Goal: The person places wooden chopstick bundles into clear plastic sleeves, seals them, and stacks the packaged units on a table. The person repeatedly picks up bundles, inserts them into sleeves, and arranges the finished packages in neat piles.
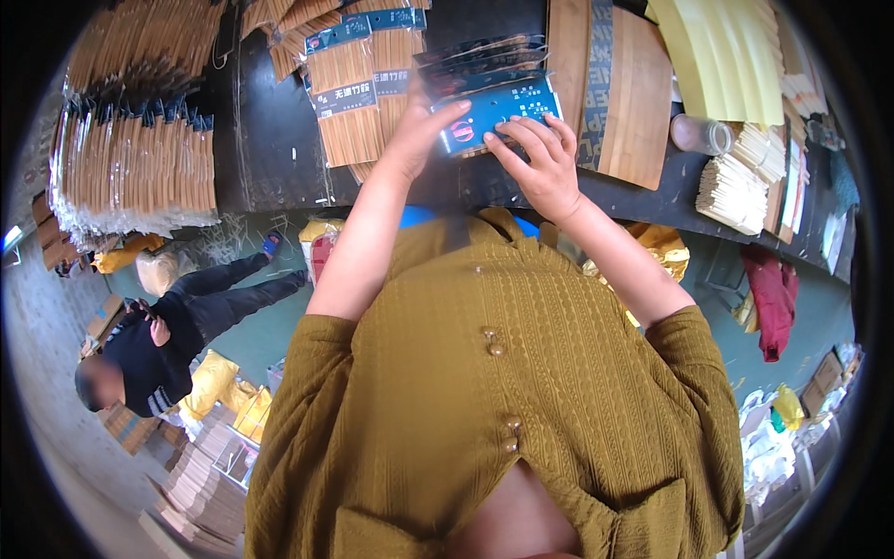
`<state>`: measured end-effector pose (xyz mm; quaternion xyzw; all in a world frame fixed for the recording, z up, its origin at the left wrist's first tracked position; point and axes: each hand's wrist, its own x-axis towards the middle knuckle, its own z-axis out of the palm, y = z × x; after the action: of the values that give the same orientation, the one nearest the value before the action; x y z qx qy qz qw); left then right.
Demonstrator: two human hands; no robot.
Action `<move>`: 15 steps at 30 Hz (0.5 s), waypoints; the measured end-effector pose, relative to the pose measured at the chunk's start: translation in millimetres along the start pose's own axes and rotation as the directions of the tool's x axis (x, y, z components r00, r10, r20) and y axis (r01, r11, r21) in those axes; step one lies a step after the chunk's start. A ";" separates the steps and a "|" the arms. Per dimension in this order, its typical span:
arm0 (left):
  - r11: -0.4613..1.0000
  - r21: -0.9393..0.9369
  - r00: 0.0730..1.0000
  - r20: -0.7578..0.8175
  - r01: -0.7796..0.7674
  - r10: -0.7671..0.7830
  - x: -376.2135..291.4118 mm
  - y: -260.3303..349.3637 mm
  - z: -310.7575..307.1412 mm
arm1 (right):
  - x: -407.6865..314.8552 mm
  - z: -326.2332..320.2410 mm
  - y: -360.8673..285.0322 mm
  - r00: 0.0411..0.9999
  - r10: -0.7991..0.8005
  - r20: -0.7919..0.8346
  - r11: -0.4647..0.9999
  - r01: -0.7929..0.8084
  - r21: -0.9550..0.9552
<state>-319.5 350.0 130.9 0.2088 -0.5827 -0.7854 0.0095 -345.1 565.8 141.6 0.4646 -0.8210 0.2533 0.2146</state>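
Observation:
Several clear-wrapped packs with dark blue printed headers (499, 112) stand fanned between my hands over the black table (279, 171). My left hand (422, 129) grips them at their left end, thumb across the front header. The fingers of my right hand (538, 154) rest bent on the lower right edge of that header. Left of them lie wrapped packs of bamboo chopsticks (343, 98) with blue headers. To the right, a wooden board (632, 105) lies beside a strip of printed tape (597, 77).
Many chopstick packs (140, 161) are stacked at the left. At the right are yellow sheets (726, 59), a glass jar (702, 134) on its side and pale stick bundles (733, 192). A person (157, 335) in dark clothes is beyond the table, at the left, near yellow bags (213, 381).

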 end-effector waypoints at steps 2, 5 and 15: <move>1.000 0.009 0.999 0.022 0.029 -0.029 3.2 2.5 -4.2 | -3.4 2.3 1.5 0.999 -0.026 -0.030 1.000 0.026 0.003; 0.999 0.012 0.995 0.086 0.052 -0.053 6.6 6.6 -6.0 | -9.7 0.1 1.1 0.995 -0.067 -0.073 0.997 0.069 0.024; 0.999 -0.011 0.999 -0.014 0.034 -0.035 8.1 9.8 0.3 | 3.1 -13.4 -5.3 0.992 -0.005 0.127 0.999 0.010 -0.040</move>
<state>-329.2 345.0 137.4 0.2243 -0.5747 -0.7870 0.0012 -340.4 569.7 155.0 0.4782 -0.8362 0.2058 0.1724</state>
